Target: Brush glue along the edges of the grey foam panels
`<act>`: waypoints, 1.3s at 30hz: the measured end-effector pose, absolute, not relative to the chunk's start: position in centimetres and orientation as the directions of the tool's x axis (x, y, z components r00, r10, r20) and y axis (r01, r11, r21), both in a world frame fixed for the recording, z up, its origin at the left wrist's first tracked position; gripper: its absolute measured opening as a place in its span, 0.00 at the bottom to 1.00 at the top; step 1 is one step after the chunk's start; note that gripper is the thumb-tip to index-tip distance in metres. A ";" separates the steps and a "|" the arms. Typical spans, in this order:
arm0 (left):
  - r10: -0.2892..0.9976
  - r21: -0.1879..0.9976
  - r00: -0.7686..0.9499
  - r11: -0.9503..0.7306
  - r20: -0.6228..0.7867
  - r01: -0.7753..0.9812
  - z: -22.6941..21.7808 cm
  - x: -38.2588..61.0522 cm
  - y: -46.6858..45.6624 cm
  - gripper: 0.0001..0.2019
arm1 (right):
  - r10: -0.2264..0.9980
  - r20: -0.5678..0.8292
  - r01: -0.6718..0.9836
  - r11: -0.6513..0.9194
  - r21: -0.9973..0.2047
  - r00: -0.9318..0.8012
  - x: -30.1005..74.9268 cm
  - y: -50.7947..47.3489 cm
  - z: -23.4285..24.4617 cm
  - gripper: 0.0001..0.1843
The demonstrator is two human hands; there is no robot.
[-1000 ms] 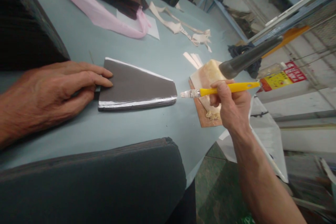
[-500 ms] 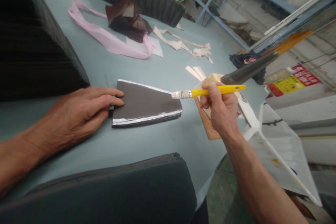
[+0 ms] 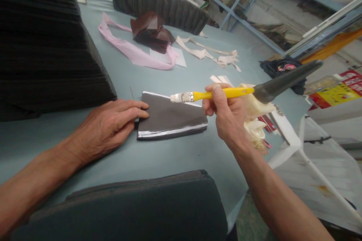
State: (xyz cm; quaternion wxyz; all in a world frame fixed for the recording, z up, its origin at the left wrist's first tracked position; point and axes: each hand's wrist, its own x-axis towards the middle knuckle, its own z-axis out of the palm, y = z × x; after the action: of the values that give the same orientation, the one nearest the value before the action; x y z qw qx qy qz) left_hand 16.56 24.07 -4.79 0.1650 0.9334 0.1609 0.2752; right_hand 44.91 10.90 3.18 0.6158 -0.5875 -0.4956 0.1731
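Brush [image 3: 200,95], yellow-handled, was gripped in the right hand [image 3: 227,111], its bristles [image 3: 173,98] above the far long edge of a tapered grey stack [image 3: 169,118]. The stack lay on the table [image 3: 175,156], between a tall dark pile [image 3: 51,56] at far left and a dark bundle [image 3: 135,211] on the near side. The left hand [image 3: 114,122] was open, 2 fingertips resting on the stack's left end. White coating [image 3: 172,131] ran along 2 long edges, so both looked largely done; the short right end showed no clear band, and whether any coating was left to add could not be told. The brush covered part of the far strip, and contact there was unclear. The pile and bundle were cut off by the frame; the right hand partly hid a pale block [image 3: 258,108].
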 end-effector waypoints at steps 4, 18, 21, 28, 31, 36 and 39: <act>0.392 0.412 0.813 -0.887 0.431 0.209 -4.5 16.6 24.0 0.18 | 0.726 0.529 0.421 0.354 -0.835 0.439 44.6 10.1 2.2 0.22; 0.445 0.480 0.840 -0.836 0.312 0.265 -2.4 17.0 23.5 0.26 | 0.643 0.703 0.664 0.386 -0.640 0.304 45.5 4.1 0.0 0.10; 0.423 0.466 0.861 -0.845 0.283 0.262 -2.3 16.8 23.5 0.28 | 0.620 0.721 0.679 0.386 -0.625 0.311 45.2 3.5 -0.3 0.09; 0.374 0.374 0.899 -0.886 0.230 0.273 -2.5 16.2 23.4 0.39 | 0.625 0.725 0.740 0.334 -0.583 0.289 45.1 1.9 -1.8 0.08; 0.371 0.368 0.896 -0.890 0.245 0.268 -2.8 16.3 23.4 0.35 | 0.643 0.708 0.747 0.310 -0.588 0.291 45.3 1.5 -2.3 0.07; 0.358 0.366 0.887 -0.898 0.290 0.243 -2.9 16.3 23.4 0.27 | 0.657 0.686 0.728 0.298 -0.618 0.313 45.4 1.3 -3.2 0.08; 0.340 0.351 0.893 -0.908 0.295 0.230 -2.8 16.2 23.4 0.25 | 0.659 0.676 0.722 0.286 -0.630 0.329 45.3 1.2 -3.8 0.08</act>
State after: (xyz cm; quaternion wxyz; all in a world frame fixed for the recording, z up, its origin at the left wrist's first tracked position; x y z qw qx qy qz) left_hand 16.23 23.36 -2.75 0.1554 0.9603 0.1485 0.1777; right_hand 45.31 1.16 -3.85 0.5555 -0.5967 -0.5785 -0.0281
